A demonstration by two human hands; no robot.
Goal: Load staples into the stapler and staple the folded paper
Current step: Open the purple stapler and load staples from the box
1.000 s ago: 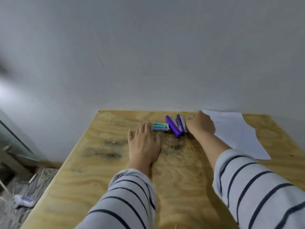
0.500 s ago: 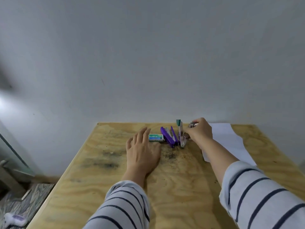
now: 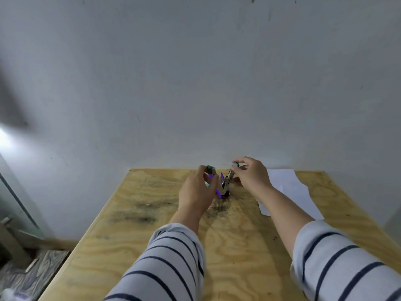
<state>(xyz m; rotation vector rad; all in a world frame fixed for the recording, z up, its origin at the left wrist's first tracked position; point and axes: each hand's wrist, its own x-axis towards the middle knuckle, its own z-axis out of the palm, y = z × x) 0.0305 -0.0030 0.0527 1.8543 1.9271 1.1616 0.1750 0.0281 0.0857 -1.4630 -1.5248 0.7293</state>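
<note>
The purple stapler (image 3: 223, 189) stands hinged open in a V near the table's far edge. My right hand (image 3: 252, 178) pinches the green tip of its raised metal arm. My left hand (image 3: 196, 191) is curled just left of the stapler, thumb and fingers closed on a small teal-and-white thing that looks like the staple box (image 3: 209, 170); most of it is hidden behind my fingers. The white folded paper (image 3: 289, 189) lies flat on the table to the right of my right forearm.
The plywood table (image 3: 234, 246) has dark smudges in its middle and left. A plain grey wall rises right behind its far edge. The floor with some clutter shows beyond the left edge. My striped sleeves fill the near foreground.
My left hand rose from lying flat on the table and closed on the staple box. My right hand swung the stapler's metal arm up and outward. The camera tilted upward.
</note>
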